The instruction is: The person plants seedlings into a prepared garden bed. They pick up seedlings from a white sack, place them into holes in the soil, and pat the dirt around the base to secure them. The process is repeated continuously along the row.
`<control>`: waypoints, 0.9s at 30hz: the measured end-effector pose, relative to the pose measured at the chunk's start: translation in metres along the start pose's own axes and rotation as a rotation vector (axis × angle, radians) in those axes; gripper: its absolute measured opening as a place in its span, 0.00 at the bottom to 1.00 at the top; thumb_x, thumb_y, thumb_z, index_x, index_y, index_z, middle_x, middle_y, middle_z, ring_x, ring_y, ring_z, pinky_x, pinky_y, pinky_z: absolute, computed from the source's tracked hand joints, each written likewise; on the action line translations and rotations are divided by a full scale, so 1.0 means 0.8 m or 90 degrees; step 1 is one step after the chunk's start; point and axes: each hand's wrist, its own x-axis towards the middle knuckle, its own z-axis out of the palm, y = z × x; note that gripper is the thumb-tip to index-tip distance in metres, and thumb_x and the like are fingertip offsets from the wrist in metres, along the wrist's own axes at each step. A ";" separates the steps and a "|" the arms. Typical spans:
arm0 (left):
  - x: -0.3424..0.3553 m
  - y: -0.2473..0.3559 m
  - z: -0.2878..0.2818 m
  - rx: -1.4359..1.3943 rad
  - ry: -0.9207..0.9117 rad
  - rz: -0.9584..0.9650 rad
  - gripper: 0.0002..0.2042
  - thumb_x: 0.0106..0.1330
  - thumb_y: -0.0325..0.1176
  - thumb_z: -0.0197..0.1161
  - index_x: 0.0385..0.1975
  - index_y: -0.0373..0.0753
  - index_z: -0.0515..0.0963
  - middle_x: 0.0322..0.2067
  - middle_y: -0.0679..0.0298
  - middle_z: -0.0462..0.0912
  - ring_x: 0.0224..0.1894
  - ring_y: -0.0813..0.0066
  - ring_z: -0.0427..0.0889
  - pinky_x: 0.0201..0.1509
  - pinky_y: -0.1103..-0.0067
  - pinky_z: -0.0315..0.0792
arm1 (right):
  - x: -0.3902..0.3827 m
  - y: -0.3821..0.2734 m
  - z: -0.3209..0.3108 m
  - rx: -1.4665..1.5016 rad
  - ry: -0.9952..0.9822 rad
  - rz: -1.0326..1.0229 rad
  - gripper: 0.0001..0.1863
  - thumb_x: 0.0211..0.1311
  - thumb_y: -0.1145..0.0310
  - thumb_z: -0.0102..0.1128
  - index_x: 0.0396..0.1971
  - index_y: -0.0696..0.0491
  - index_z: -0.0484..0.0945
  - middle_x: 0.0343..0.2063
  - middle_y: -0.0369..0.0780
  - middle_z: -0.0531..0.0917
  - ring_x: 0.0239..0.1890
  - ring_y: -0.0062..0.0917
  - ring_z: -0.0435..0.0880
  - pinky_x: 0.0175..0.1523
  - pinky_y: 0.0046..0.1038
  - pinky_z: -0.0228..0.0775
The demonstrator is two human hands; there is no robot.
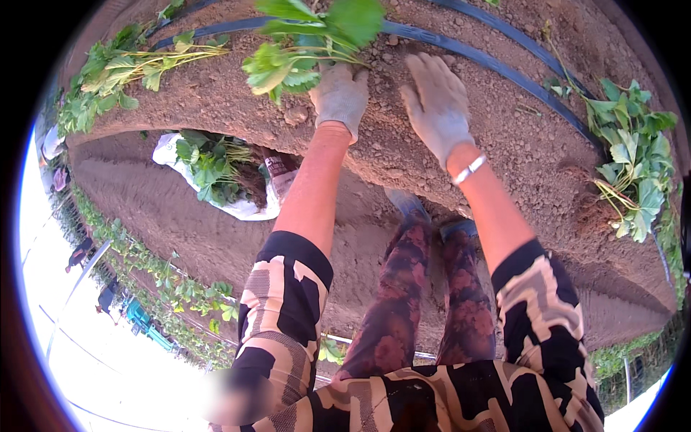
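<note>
Grey gloves (440,129) are covering both hands: the left hand (341,97) is reaching to the stems (337,56) of a leafy plant (317,36) overlapping the nearer black hose (468,52), and I cannot tell whether its partly hidden fingers are clamped. On that hose's near side, the right hand (437,104) is resting on soil (385,129), fingers nearly together, thumb apart, while a plant bundle (635,162) is lying beside the hose's right end.

a bright green leafy plant (338,27) leans left over brown soil (216,93)
</note>
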 end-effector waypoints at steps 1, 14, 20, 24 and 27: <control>-0.002 0.007 0.004 0.004 0.030 0.009 0.20 0.60 0.42 0.61 0.49 0.40 0.75 0.54 0.50 0.72 0.58 0.52 0.68 0.59 0.65 0.65 | -0.012 0.000 -0.011 -0.060 -0.054 0.019 0.23 0.67 0.58 0.45 0.60 0.48 0.63 0.63 0.39 0.64 0.68 0.31 0.57 0.68 0.36 0.51; -0.157 0.127 0.071 -0.151 0.067 0.219 0.17 0.61 0.35 0.60 0.50 0.40 0.76 0.56 0.53 0.71 0.60 0.54 0.67 0.64 0.67 0.61 | -0.071 0.164 -0.100 -0.099 0.089 0.234 0.16 0.61 0.63 0.55 0.48 0.50 0.75 0.51 0.43 0.76 0.57 0.34 0.73 0.58 0.37 0.65; -0.173 0.157 0.063 -0.486 0.036 0.057 0.15 0.63 0.23 0.58 0.51 0.31 0.74 0.55 0.57 0.72 0.59 0.70 0.70 0.63 0.77 0.64 | -0.140 0.135 -0.118 -0.048 -0.209 0.059 0.14 0.57 0.65 0.60 0.43 0.50 0.77 0.41 0.40 0.81 0.45 0.34 0.81 0.46 0.33 0.75; -0.167 0.192 0.056 -0.341 -0.007 0.146 0.14 0.64 0.22 0.55 0.50 0.33 0.73 0.52 0.61 0.74 0.54 0.74 0.74 0.58 0.81 0.67 | -0.216 0.226 -0.132 0.012 0.158 -0.053 0.15 0.59 0.61 0.60 0.43 0.52 0.76 0.32 0.41 0.82 0.32 0.28 0.84 0.34 0.30 0.77; -0.169 0.199 0.069 -0.445 -0.086 0.186 0.14 0.64 0.23 0.56 0.50 0.34 0.73 0.51 0.62 0.75 0.52 0.77 0.75 0.58 0.81 0.67 | -0.222 0.272 -0.177 0.806 0.326 0.762 0.18 0.63 0.56 0.59 0.46 0.53 0.73 0.34 0.36 0.79 0.27 0.18 0.79 0.30 0.17 0.73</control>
